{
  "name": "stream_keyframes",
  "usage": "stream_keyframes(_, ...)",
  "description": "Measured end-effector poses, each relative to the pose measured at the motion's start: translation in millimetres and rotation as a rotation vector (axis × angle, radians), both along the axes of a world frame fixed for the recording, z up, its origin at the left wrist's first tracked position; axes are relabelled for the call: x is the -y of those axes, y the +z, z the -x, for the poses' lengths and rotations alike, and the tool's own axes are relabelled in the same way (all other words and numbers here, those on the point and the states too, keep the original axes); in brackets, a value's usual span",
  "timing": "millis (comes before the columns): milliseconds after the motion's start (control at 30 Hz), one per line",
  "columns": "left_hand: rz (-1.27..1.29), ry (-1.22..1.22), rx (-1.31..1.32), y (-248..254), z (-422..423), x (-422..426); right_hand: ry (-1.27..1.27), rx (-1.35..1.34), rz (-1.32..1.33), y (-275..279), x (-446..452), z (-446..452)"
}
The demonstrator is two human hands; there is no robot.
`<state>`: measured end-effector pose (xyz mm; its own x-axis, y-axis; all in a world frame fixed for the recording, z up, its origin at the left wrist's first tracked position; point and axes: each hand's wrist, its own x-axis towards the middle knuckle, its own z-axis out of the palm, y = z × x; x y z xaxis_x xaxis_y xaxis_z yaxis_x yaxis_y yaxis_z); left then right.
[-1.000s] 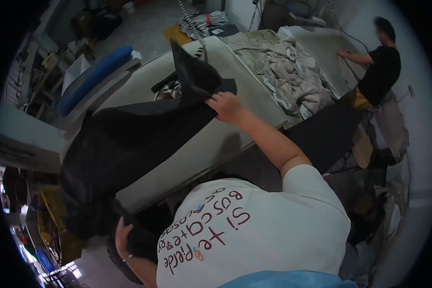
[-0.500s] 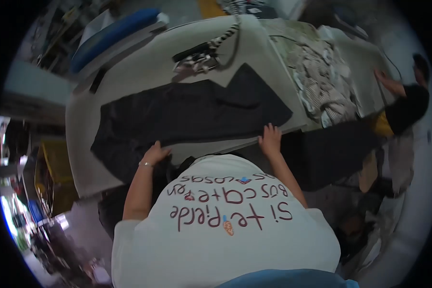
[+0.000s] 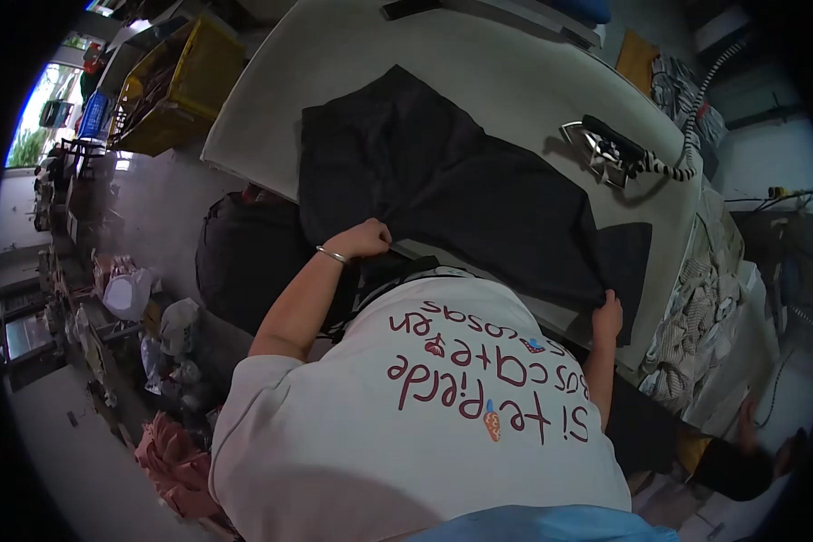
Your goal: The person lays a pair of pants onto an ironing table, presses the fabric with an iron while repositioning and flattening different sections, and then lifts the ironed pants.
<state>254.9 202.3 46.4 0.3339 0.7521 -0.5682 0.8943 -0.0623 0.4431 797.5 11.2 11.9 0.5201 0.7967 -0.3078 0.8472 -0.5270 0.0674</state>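
Observation:
A dark garment point(image 3: 461, 172), long like a trouser leg, lies across the pale ironing table with soft wrinkles and a bunched left end. My left hand point(image 3: 366, 238), a bracelet at its wrist, is closed at the garment's near left edge. At the near right corner my right hand point(image 3: 608, 318) has its fingers bent around the cloth edge. Just beyond that hand, a flap point(image 3: 630, 271) of the same dark cloth lies flat. The fingertips of both hands are partly hidden. An iron point(image 3: 605, 154) with a striped cord rests on the table beyond the garment.
The pale table point(image 3: 316, 54) has its left edge near my left arm. Crumpled striped cloth point(image 3: 705, 289) lies at the right. Another person's dark sleeve point(image 3: 736, 468) shows at lower right. A yellow cart point(image 3: 185, 81) stands at upper left, and a black bundle point(image 3: 244, 262) sits below the table edge.
My view has turned left, so table and iron appear farther right. My right hand, earlier with fingers spread at the garment's edge, now grips its right corner. The cloth there has shifted into a separate flap.

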Motion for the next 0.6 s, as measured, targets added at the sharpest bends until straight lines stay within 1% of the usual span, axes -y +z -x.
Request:
stream_keyframes(33, 0.408, 0.162, 0.16, 44, 0, -12, 0.01, 0.01, 0.033, 1, -6, -2)
stream_keyframes(67, 0.814, 0.319, 0.327, 64, 3, -24, 0.022, 0.016, 0.037, 4, -11, -2)
stream_keyframes(133, 0.739, 0.428, 0.578, 44, 37, -58, -0.054, 0.015, 0.229, 12, -19, -5)
stream_keyframes(167, 0.287, 0.36, 0.467, 22, 49, -83, -0.052, 0.026, 0.233, 12, -18, -11)
stream_keyframes(200, -0.157, 0.284, 0.343, -1, 57, -108, -0.107, 0.085, 0.328, 9, -12, -16)
stream_keyframes(233, -0.401, 0.292, 0.297, -15, 62, -130, -0.164, 0.144, 0.423, 9, -7, -19)
stream_keyframes(267, -0.644, 0.297, 0.246, -25, 67, -152, -0.166, 0.155, 0.428, 14, -1, -15)
stream_keyframes(333, -0.638, 0.2, 0.269, -41, 64, -200, -0.228, 0.155, 0.755, 26, -2, 0)
stream_keyframes(367, -0.629, 0.207, 0.278, -44, 57, -217, -0.23, 0.168, 0.762, 20, -6, -1)
stream_keyframes(433, -0.415, 0.296, -0.017, -35, 42, -244, 0.029, -0.103, 0.954, -1, -15, -4)
stream_keyframes(467, -0.402, 0.296, -0.012, -32, 41, -255, 0.048, -0.201, 0.782, 5, -29, 8)
stream_keyframes(500, -0.273, 0.274, -0.096, -27, 40, -264, 0.064, -0.297, 0.606, 12, -51, 32)
stream_keyframes(533, -0.148, 0.248, -0.178, -27, 39, -275, 0.051, -0.361, 0.5, 7, -67, 50)
stream_keyframes(567, -0.144, 0.245, -0.174, -29, 40, -286, 0.038, -0.423, 0.391, 1, -83, 66)
stream_keyframes(600, -0.081, 0.109, -0.179, -32, 42, -296, 0.046, -0.48, 0.37, -3, -98, 84)
